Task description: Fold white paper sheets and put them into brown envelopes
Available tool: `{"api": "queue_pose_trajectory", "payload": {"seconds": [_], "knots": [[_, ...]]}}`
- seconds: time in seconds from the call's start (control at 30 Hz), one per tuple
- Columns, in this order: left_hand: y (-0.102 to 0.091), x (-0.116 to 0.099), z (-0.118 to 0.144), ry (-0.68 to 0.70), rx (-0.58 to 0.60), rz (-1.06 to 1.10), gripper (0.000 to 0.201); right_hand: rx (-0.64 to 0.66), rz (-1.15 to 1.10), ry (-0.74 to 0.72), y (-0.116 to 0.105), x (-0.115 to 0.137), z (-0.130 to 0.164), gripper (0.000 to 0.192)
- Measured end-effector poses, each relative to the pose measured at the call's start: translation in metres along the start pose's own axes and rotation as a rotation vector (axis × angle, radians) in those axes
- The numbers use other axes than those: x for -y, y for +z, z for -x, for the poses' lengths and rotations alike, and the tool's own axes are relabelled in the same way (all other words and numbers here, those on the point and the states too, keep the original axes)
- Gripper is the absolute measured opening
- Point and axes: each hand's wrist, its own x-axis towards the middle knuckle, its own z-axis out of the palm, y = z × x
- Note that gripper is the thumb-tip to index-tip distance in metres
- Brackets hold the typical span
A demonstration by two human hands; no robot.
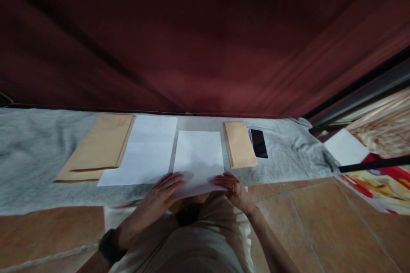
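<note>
A white sheet of paper (198, 153) lies in front of me on a grey cloth (32, 158). My left hand (165, 190) rests flat on the sheet's near left corner, fingers spread. At the near right corner my right hand (232, 185) touches the sheet with bent fingers; whether it pinches the edge I cannot tell. A second white sheet (145, 151) lies just to the left. Further left are large brown envelopes (99, 147). A small brown envelope stack (239, 144) sits right of the sheet, with a dark phone (259, 143) beside it.
A dark red curtain (192, 38) hangs behind the cloth. Orange floor tiles (314, 222) lie to the right, with a white paper (346, 147) and a colourful printed sheet (381, 185) under a black bar. My wrist wears a dark watch (109, 245).
</note>
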Motion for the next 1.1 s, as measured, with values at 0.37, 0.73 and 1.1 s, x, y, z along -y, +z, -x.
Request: {"api": "queue_pose_trajectory", "payload": {"seconds": [0.37, 0.73, 1.1], "knots": [[-0.01, 0.027, -0.043, -0.287, -0.141, 0.38, 0.034, -0.191, -0.21, 0.439, -0.009, 0.018, -0.031, 0.041], [-0.006, 0.012, -0.072, -0.49, -0.294, 0.29, 0.037, -0.422, -0.16, 0.623, 0.014, -0.005, -0.061, 0.047], [-0.026, 0.004, -0.117, -0.742, -0.052, -0.104, 0.03, -0.212, 0.313, 0.751, 0.004, -0.007, -0.105, 0.026]]}}
